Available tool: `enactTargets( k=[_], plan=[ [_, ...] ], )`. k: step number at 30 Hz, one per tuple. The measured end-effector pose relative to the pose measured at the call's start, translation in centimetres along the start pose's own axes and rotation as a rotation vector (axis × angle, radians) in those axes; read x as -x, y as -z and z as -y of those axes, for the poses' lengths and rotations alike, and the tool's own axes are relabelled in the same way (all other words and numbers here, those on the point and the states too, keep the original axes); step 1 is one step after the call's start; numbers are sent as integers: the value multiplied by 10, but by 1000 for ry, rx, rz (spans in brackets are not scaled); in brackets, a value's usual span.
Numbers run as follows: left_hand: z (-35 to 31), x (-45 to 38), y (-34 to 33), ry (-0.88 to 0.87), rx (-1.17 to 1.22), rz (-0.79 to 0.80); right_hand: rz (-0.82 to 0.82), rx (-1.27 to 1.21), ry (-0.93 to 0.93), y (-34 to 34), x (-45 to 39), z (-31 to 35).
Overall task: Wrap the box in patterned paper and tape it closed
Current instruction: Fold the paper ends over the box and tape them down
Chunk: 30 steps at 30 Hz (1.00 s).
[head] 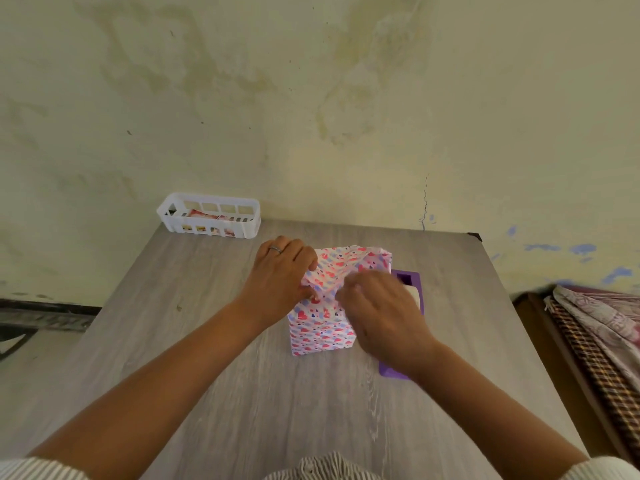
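A box stands upright in the middle of the grey wood-grain table (207,341), covered in white paper printed with pink and blue hearts (322,332). The paper's top end stands loose and open above the box. My left hand (282,275), with a ring on one finger, pinches the paper's upper left edge. My right hand (384,315) grips the paper at the upper right front, with its fingers curled into the fold. The box itself is hidden under the paper.
A purple tape dispenser (408,278) lies just right of the box, mostly behind my right hand. A white plastic basket (211,216) with some packets stands at the table's far left corner against the wall. A bed with patterned cloth (595,327) is at the right.
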State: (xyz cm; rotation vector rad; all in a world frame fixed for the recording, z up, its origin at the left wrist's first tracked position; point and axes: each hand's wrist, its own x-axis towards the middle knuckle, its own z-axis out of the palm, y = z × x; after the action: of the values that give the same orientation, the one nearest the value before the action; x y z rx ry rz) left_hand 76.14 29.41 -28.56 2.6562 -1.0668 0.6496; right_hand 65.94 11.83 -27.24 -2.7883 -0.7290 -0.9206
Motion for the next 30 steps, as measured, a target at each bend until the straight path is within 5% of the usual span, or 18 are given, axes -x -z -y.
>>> enactTargets(
  k=[5, 8, 17, 23, 30],
  plan=[
    [-4, -10, 3, 7, -28, 13, 499, 18, -201, -33, 19, 10],
    [-10, -22, 13, 41, -123, 105, 626, -46, -238, -43, 11, 4],
    [-43, -67, 49, -29, -465, 413, 573, -3, -288, -48, -13, 12],
    [-52, -49, 41, 65, -355, 551, 611, -88, -307, -63, -25, 14],
    [-58, -34, 32, 152, -216, 529, 663, -94, -247, -52, -28, 0]
  ],
)
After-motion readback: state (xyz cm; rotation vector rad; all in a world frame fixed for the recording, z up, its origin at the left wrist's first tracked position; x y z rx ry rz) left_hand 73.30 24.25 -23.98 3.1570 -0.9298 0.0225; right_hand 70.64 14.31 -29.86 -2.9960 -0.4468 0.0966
